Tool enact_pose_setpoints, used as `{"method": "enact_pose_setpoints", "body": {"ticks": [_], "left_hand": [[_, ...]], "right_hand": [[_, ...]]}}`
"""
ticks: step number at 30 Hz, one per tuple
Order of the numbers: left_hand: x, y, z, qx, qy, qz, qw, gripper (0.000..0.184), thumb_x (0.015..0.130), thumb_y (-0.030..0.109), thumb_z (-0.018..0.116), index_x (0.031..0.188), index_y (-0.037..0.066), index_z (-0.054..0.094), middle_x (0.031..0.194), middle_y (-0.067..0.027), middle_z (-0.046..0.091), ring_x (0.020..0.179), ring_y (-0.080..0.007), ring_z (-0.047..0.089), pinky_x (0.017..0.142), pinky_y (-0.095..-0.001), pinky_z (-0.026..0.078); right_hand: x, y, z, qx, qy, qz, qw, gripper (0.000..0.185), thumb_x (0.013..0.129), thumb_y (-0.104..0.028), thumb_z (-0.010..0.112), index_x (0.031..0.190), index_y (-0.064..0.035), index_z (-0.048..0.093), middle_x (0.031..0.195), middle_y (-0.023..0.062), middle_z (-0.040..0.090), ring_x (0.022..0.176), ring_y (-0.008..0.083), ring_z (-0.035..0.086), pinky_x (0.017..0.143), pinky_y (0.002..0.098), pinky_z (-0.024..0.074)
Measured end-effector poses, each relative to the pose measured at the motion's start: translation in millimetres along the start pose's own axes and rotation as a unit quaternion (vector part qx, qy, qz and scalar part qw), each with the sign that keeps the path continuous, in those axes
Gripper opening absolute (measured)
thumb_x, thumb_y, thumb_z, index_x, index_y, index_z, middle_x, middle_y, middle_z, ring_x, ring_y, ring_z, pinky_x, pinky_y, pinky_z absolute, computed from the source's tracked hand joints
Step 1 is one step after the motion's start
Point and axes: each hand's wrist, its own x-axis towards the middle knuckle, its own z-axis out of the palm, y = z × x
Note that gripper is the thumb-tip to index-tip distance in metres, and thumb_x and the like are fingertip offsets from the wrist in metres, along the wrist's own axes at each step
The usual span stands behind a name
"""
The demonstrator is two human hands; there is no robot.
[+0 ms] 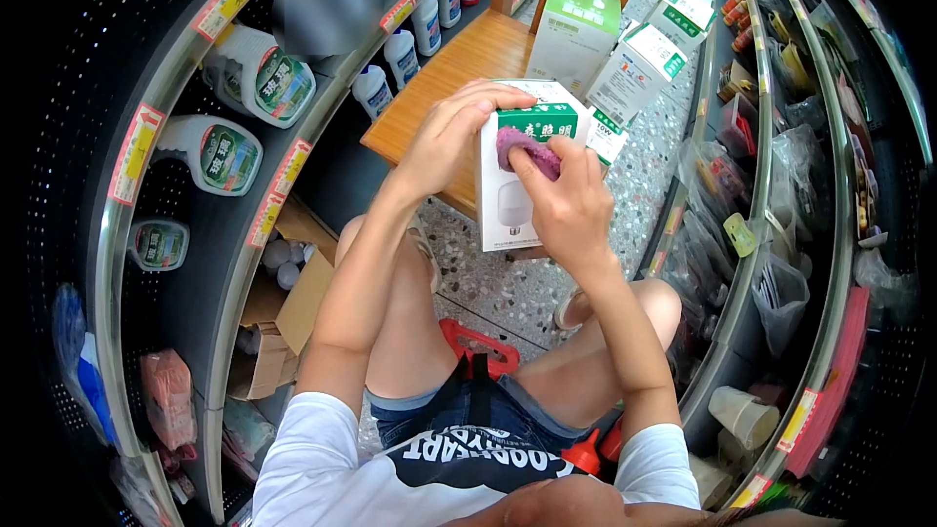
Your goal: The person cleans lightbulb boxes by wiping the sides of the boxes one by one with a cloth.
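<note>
A white and green light bulb box (503, 205) is held upright above the front edge of a wooden chair (420, 107). My left hand (459, 132) grips the box at its top left, fingers over the upper edge. Pinched in my right hand (569, 200), a purple cloth (529, 151) presses on the front face of the box, just below the green band. Behind it, more boxes stand on the chair: a green-topped one (574, 34) and a white and green one (634, 73).
Shelves with cleaner bottles (283, 78) curve along the left, above an open cardboard box (307, 298). Shelves of bagged goods (781, 273) run along the right. A red plastic item (488, 346) lies between the legs, near the speckled floor (478, 293).
</note>
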Motion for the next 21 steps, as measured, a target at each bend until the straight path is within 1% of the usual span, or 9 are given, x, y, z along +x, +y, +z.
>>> {"method": "enact_pose_setpoints", "body": {"ticks": [4, 7, 10, 13, 16, 19, 21], "left_hand": [[-1, 4, 0, 0.028, -0.005, 0.014, 1.0, 0.047, 0.102, 0.024, 0.035, 0.117, -0.002, 0.071, 0.127, -0.0176, 0.067, 0.126, -0.0284, 0.056, 0.118, -0.0441, 0.025], [-3, 8, 2, 0.034, -0.002, 0.025, 0.999, 0.048, 0.102, 0.025, 0.033, 0.119, -0.002, 0.07, 0.127, -0.018, 0.067, 0.126, -0.0291, 0.056, 0.119, -0.0445, 0.024], [-5, 4, 4, 0.04, 0.004, 0.038, 0.998, 0.05, 0.102, 0.026, 0.031, 0.119, -0.002, 0.069, 0.127, -0.0182, 0.067, 0.126, -0.0298, 0.056, 0.119, -0.0447, 0.024], [-4, 6, 4, 0.049, 0.002, 0.036, 0.998, 0.051, 0.103, 0.026, 0.03, 0.119, -0.002, 0.069, 0.126, -0.0185, 0.067, 0.126, -0.0305, 0.056, 0.119, -0.0443, 0.024], [-3, 7, 5, 0.047, 0.002, 0.035, 0.998, 0.051, 0.104, 0.027, 0.03, 0.118, -0.003, 0.069, 0.126, -0.0195, 0.066, 0.125, -0.0315, 0.057, 0.118, -0.0438, 0.026], [-1, 5, 4, 0.036, 0.005, 0.035, 0.999, 0.051, 0.104, 0.026, 0.031, 0.117, -0.004, 0.069, 0.125, -0.0201, 0.066, 0.124, -0.0319, 0.057, 0.117, -0.0432, 0.027], [-1, 4, 3, 0.031, 0.005, 0.035, 0.999, 0.05, 0.104, 0.026, 0.031, 0.117, -0.005, 0.069, 0.125, -0.02, 0.067, 0.123, -0.0315, 0.057, 0.117, -0.0429, 0.027]], "right_hand": [[10, -4, -1, -0.003, -0.009, 0.024, 1.0, 0.041, 0.078, -0.006, 0.065, 0.115, -0.0202, 0.074, 0.107, 0.0075, 0.058, 0.089, 0.0256, 0.06, 0.069, 0.0359, 0.0536], [18, -9, -3, -0.005, 0.003, 0.015, 1.0, 0.038, 0.082, -0.012, 0.065, 0.118, -0.0212, 0.072, 0.106, 0.006, 0.055, 0.089, 0.0239, 0.059, 0.068, 0.0335, 0.0546], [16, -11, 1, -0.002, 0.003, -0.003, 1.0, 0.037, 0.082, -0.014, 0.066, 0.118, -0.021, 0.072, 0.106, 0.0061, 0.055, 0.09, 0.024, 0.059, 0.067, 0.0335, 0.0547], [16, -9, 1, 0.004, 0.008, -0.016, 1.0, 0.036, 0.082, -0.014, 0.066, 0.117, -0.0212, 0.073, 0.106, 0.0055, 0.055, 0.09, 0.0234, 0.059, 0.067, 0.0332, 0.0541], [13, -6, -1, 0.01, -0.011, -0.028, 0.999, 0.035, 0.082, -0.015, 0.065, 0.115, -0.0219, 0.073, 0.106, 0.0055, 0.056, 0.088, 0.0224, 0.058, 0.064, 0.0322, 0.0525], [7, -10, 1, 0.032, -0.014, -0.035, 0.999, 0.036, 0.076, -0.009, 0.067, 0.109, -0.021, 0.076, 0.106, 0.0059, 0.058, 0.087, 0.0244, 0.06, 0.068, 0.0345, 0.0525], [1, -10, 1, 0.034, -0.028, -0.039, 0.998, 0.035, 0.076, -0.01, 0.068, 0.108, -0.0214, 0.076, 0.106, 0.0052, 0.057, 0.086, 0.0236, 0.059, 0.067, 0.0337, 0.0525]]}}
